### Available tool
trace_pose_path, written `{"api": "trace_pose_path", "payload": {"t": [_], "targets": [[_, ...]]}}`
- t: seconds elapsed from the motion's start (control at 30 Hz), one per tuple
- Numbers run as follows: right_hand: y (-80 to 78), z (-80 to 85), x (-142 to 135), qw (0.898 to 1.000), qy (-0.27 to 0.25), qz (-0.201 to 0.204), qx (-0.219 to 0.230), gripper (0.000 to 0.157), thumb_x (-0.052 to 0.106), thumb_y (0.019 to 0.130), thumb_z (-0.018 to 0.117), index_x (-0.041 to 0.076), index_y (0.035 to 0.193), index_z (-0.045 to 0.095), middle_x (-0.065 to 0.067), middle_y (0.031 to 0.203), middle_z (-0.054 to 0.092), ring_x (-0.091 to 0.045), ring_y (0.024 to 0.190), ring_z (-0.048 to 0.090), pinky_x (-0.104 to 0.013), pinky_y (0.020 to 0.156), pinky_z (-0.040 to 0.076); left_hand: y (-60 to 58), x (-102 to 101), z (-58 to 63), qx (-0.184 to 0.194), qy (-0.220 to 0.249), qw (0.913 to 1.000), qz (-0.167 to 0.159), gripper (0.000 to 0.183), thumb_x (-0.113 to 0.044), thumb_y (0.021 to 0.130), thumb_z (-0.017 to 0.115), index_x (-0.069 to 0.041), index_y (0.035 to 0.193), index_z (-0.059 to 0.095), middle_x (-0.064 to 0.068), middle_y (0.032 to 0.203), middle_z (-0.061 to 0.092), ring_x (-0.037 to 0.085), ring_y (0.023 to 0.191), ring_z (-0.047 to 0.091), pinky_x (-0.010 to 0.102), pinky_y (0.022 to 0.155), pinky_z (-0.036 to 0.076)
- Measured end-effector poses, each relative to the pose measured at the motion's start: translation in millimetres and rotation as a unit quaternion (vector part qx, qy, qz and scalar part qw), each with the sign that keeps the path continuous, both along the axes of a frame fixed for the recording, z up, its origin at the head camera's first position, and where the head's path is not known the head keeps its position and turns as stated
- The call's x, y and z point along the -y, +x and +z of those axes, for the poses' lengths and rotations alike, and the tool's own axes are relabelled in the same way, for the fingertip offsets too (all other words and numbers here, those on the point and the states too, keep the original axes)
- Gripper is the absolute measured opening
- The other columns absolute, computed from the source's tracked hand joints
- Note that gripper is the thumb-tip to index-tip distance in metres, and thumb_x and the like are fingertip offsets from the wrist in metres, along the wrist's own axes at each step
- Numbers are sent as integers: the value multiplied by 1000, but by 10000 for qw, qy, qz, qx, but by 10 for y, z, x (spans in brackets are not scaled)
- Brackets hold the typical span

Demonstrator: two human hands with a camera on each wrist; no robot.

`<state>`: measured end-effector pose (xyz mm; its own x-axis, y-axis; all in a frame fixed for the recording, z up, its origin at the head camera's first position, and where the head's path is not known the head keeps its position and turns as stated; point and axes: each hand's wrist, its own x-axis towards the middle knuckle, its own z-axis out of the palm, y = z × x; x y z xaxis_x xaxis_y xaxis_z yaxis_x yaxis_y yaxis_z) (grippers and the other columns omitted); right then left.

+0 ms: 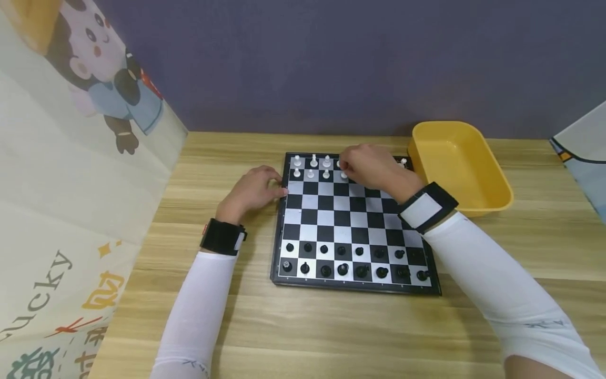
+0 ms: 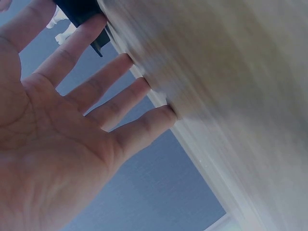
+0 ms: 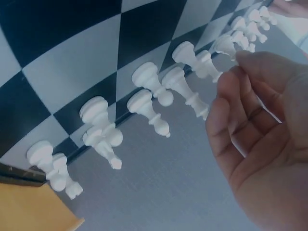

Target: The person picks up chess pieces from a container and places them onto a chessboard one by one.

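Note:
A magnetic-looking chessboard (image 1: 325,218) lies on the wooden table, with white pieces along its far side and black pieces (image 1: 342,269) in two rows along the near side. Over the far rows, my right hand (image 1: 371,167) has its fingers curled. Its thumb and fingertips pinch the top of a white chess piece (image 3: 225,45), partly hidden behind the thumb. Other white pieces (image 3: 183,89) stand beside these fingers. My left hand (image 1: 253,189) rests at the board's left edge, thumb and forefinger touching the frame. In the left wrist view its fingers (image 2: 103,79) are spread and hold nothing.
A yellow plastic bin (image 1: 461,168) stands against the board's far right corner. Behind the table (image 1: 227,316) rises a dark blue-grey wall (image 1: 303,68). A printed cartoon sheet (image 1: 71,184) borders the left side.

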<state>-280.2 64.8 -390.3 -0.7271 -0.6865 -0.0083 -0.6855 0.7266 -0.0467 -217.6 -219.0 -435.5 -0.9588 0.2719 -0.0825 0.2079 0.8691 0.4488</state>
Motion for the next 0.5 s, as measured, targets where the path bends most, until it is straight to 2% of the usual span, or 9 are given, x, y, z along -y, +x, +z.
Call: {"api": "trace_pose_path", "payload": {"t": [0.17,0.5], "targets": [[-34,-28,26,10000,38,45,1,4,20,87,57,19,83,59,6,80,53,-14,67,49,-29,55,40,-8,-6,-3,-3,38,10000,-13,45,-50,85,56,-17,115,58,6,135,43,26,127,35,41,103,22],[-62,-81,29,10000,31,-9,0,4,22,87,58,20,83,58,6,81,54,-13,68,49,-27,57,40,-21,-24,3,-25,38,10000,-38,45,-50,85,55,-18,115,58,6,135,43,26,127,34,41,104,21]]}}
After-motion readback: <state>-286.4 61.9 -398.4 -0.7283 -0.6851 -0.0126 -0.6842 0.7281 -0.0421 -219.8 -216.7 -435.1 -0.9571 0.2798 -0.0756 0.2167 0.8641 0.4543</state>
